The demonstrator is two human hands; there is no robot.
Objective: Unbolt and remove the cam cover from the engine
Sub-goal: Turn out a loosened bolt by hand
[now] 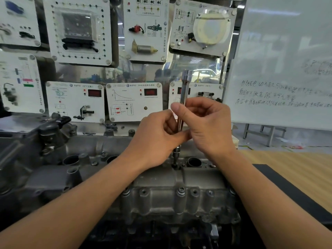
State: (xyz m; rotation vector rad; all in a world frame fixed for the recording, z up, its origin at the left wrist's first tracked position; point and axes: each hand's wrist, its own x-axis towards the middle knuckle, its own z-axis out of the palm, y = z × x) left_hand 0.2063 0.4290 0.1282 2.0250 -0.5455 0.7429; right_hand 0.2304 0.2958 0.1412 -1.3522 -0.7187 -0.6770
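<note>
A shiny silver steel extension bar [184,87] is seen between the fingers [177,106]; a dull grey cast-metal cam cover [161,194] below them.

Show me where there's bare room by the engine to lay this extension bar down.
Right of the engine, the black mat is bare, bordered by the wood top beyond it, also bare. Crowded: the ledge behind the engine carries loose small parts, and the cam cover is all bolts and wells.
</note>
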